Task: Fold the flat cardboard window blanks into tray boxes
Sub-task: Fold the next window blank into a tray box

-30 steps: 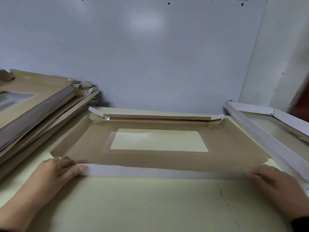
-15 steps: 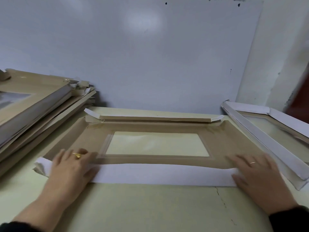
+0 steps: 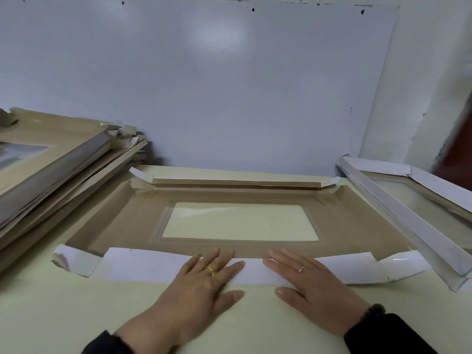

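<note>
We see a flat cardboard window blank (image 3: 237,198) lying brown side up in the middle of the pale yellow bench (image 3: 76,315), its far edge close to the grey wall board (image 3: 204,85) at the back of the bench. Its clear window (image 3: 238,221) shows the bench surface through it. The far flap (image 3: 235,182) is folded over along the back edge, and the near flap (image 3: 143,264) is folded over toward us, white side up, with small white corner tabs curling up at its left (image 3: 74,260) and right (image 3: 403,264) ends. The left hand (image 3: 201,284) and right hand (image 3: 314,282) both lie palm down on the middle of this near flap, side by side but not touching, fingers straight and slightly spread, thumbs on the bare bench; neither grips anything. Each wears a ring and a dark sleeve. A stack of blanks (image 3: 58,169) leans at the left edge of the bench, and a folded tray box (image 3: 413,221) with white walls sits at the right edge, just beside the blank. We can read no brand, label or writing on any surface.
</note>
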`<state>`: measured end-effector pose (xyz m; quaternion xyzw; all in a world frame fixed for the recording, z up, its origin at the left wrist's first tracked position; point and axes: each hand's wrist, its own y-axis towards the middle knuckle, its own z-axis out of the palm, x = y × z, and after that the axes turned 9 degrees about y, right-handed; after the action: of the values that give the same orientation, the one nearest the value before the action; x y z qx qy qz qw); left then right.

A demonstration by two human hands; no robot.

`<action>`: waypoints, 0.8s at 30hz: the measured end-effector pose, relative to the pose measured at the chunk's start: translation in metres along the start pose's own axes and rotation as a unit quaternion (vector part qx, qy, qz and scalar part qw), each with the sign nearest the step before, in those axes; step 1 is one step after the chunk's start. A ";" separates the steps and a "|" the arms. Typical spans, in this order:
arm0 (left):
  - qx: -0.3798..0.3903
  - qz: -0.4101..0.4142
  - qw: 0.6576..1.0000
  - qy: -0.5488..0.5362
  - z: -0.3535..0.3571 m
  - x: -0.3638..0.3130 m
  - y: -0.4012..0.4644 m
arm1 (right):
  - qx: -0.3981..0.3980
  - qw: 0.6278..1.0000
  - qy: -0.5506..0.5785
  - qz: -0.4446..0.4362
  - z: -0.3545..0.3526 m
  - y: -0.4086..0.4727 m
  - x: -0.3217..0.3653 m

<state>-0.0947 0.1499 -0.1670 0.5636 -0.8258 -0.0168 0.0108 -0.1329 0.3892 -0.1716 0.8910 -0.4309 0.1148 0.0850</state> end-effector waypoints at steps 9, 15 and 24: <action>-0.019 -0.030 0.995 -0.093 -0.001 0.066 -0.025 | -0.060 0.993 0.084 0.064 -0.021 -0.040 -0.056; -0.076 -0.080 0.974 -0.200 -0.005 0.107 -0.048 | -0.102 0.982 0.116 0.108 -0.031 -0.061 -0.073; -0.161 -0.158 0.960 -0.165 -0.011 0.140 -0.067 | -0.215 0.957 0.114 0.159 -0.039 -0.071 -0.078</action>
<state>-0.0834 -0.0049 -0.1586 0.6670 -0.7030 -0.2438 -0.0374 -0.1290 0.5005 -0.1597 0.7527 -0.5691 0.1319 0.3036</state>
